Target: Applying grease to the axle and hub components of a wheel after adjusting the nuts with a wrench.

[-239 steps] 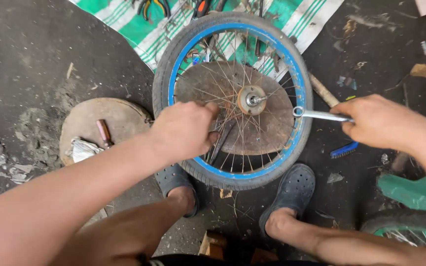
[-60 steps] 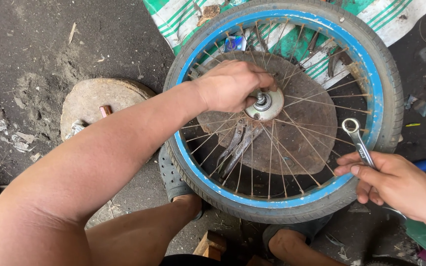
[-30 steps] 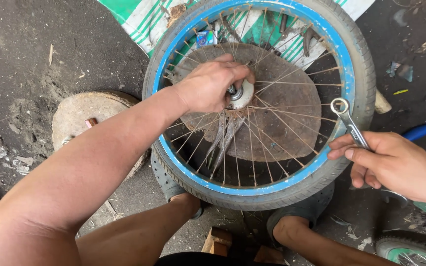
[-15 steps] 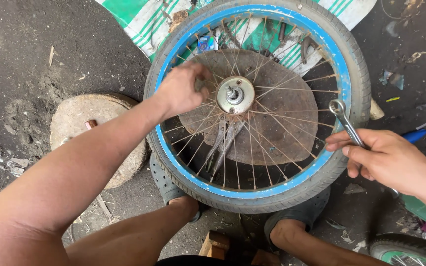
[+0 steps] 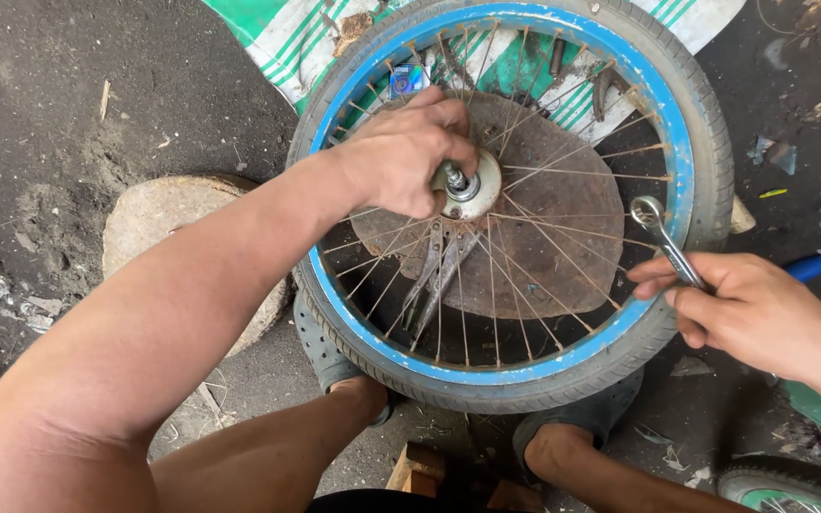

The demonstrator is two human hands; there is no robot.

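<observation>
A spoked bicycle wheel with a blue rim (image 5: 659, 104) and dark tyre lies flat on a round rusty metal disc (image 5: 563, 228). My left hand (image 5: 401, 157) grips the silver hub (image 5: 472, 185) at the wheel's centre, fingers closed around the axle nut. My right hand (image 5: 753, 309) rests at the wheel's right edge and holds a metal ring spanner (image 5: 662, 237), its ring end pointing over the rim. Pliers (image 5: 434, 275) lie under the spokes below the hub.
A green-and-white striped sack (image 5: 306, 28) lies under the wheel's far side with small tools on it. A round stone slab (image 5: 168, 214) sits to the left. My feet in grey clogs (image 5: 320, 347) brace the tyre. Another tyre (image 5: 791, 484) shows at bottom right.
My left hand slid off the hub to the spokes half a second ago and has now returned to grip the hub. The right hand keeps holding the spanner at the rim.
</observation>
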